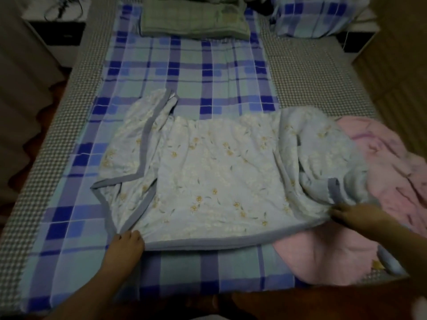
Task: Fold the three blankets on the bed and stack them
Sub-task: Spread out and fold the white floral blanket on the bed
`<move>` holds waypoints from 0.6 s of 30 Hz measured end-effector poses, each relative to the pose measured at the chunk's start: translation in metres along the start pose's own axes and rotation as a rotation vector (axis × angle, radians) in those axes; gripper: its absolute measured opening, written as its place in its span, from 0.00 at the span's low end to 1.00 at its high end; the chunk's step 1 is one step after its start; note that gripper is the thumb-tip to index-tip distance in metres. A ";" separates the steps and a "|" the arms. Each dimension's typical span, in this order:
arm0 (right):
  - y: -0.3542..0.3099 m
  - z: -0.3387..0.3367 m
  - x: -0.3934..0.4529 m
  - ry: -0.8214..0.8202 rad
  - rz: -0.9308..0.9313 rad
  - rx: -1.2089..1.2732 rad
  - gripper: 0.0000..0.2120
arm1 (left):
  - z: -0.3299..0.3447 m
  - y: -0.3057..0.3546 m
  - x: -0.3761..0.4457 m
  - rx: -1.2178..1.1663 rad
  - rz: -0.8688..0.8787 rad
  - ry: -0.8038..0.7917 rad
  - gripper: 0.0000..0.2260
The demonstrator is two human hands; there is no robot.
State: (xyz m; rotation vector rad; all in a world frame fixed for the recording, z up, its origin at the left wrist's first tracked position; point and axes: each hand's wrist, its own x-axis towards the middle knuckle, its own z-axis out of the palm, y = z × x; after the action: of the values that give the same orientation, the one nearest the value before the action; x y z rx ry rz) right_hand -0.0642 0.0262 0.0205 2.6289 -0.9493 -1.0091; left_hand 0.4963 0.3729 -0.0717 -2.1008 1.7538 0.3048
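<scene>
A light blue floral blanket [215,172] with a grey-blue border lies spread across the near half of the bed, partly folded, its right end bunched up. My left hand [126,247] grips its near left corner. My right hand [355,215] holds the bunched near right edge. A pink blanket [390,172] lies crumpled at the right, partly under the blue one. A green checked blanket [194,21] sits folded at the far end of the bed.
The bed carries a blue plaid sheet [189,72] over a small-checked mattress cover [46,162]. A plaid pillow [316,15] lies at the far right. A dark bedside cabinet [57,31] stands at the far left, a wall panel at the right.
</scene>
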 end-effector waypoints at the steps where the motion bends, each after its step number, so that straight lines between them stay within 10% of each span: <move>1: 0.038 0.027 0.002 0.050 0.054 -0.016 0.19 | 0.000 -0.004 -0.002 0.007 -0.002 0.009 0.19; 7: 0.091 -0.090 0.029 0.207 0.457 -0.043 0.24 | -0.013 -0.009 0.001 0.011 0.012 0.050 0.17; 12: -0.119 -0.246 0.082 0.576 -0.080 0.272 0.19 | -0.028 0.015 0.003 0.073 0.177 0.221 0.07; 18: -0.336 -0.243 0.096 0.149 -0.419 0.611 0.37 | -0.062 0.020 -0.006 -0.137 0.137 0.440 0.14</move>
State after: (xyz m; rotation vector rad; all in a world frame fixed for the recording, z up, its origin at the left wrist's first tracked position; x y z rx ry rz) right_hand 0.3175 0.2142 0.0299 3.4614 -0.7796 -0.6400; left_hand 0.4713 0.3488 -0.0166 -2.2761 2.1850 -0.0066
